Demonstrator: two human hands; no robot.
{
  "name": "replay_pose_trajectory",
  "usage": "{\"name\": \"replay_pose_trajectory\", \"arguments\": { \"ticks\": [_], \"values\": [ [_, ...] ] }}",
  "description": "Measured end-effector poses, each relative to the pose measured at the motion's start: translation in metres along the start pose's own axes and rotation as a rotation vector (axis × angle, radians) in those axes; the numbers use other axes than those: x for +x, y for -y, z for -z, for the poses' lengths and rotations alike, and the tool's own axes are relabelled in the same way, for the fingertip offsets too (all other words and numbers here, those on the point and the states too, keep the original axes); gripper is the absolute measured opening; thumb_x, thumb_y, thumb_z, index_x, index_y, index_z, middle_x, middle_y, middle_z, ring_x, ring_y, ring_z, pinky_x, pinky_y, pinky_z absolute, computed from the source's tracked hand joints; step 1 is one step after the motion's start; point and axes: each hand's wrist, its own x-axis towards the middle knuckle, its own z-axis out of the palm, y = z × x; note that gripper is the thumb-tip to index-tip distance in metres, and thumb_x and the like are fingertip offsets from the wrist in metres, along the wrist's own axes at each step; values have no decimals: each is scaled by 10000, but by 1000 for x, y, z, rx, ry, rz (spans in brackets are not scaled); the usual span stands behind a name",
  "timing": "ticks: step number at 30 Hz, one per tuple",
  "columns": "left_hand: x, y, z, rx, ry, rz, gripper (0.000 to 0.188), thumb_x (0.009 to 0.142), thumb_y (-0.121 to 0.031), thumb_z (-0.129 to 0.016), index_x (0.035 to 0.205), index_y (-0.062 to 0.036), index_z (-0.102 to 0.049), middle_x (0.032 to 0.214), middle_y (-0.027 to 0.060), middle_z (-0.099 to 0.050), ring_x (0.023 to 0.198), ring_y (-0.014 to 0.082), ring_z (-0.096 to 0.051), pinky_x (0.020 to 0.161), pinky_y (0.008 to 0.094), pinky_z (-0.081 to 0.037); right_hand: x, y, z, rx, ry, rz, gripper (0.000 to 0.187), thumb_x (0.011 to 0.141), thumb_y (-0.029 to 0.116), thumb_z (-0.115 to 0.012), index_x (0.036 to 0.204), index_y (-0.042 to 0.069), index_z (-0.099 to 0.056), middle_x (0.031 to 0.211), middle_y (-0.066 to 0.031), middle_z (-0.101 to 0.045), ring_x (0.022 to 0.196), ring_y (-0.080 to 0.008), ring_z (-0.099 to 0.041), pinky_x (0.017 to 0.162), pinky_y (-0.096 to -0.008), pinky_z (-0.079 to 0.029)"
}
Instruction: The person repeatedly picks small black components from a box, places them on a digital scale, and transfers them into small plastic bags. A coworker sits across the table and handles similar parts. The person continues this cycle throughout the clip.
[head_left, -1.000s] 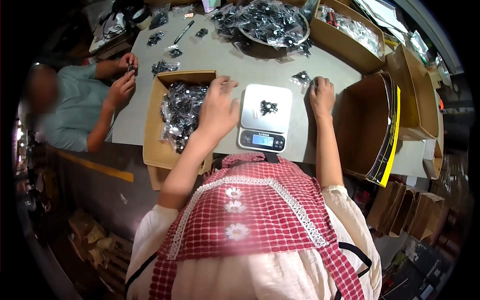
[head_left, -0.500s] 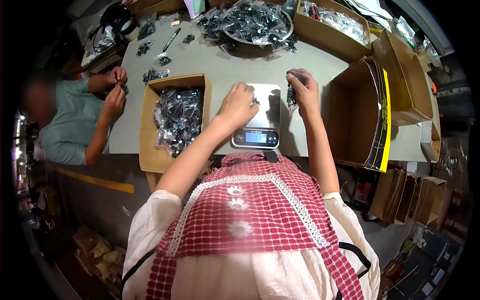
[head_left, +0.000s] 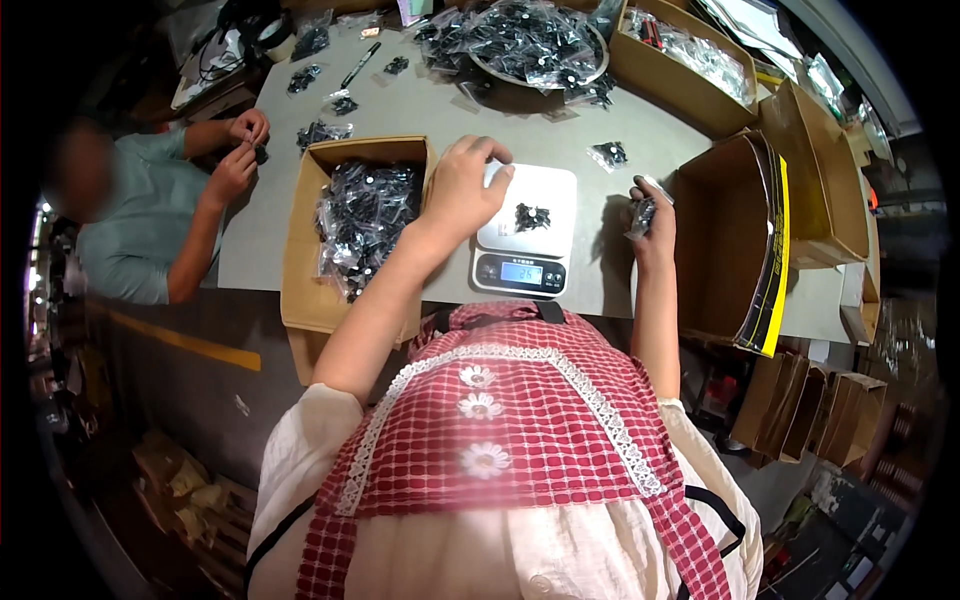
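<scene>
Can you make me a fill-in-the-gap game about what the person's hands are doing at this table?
1. The left hand hovers over the white kitchen ____.
2. The right hand holds up a small clear ____ of black parts.
3. The cardboard box full of packed black parts lies to the ____ of the scale.
4. The little pile of parts on the scale's plate is coloured ____.

Missing words: scale; bag; left; black

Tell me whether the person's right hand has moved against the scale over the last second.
Yes. The right hand lay flat on the table right of the white scale; now it is raised off it, holding a small clear bag of black parts.
</scene>
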Motion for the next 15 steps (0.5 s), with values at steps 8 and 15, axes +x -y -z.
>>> {"name": "replay_pose_trajectory", "arguments": {
  "ticks": [8,15],
  "values": [
    [-2,13,-28,92,54,-46,311,918,-207,-675,1151,-2,-653,1151,210,-650,1052,377,-639,899,454,-525,-5,3,20,432,96,-175,196,1052,244,-502,1021,72,-590,787,-15,-573,548,-146,-431,475,-276,-322],
    [-3,4,-38,107,181,-72,388,896,-210,-692,1197,28,-633,1220,255,-612,1156,436,-579,1033,481,-459,-12,6,22,437,58,-158,210,1061,260,-490,1025,75,-582,804,-21,-575,575,-150,-456,480,-276,-329]
  ]
}}
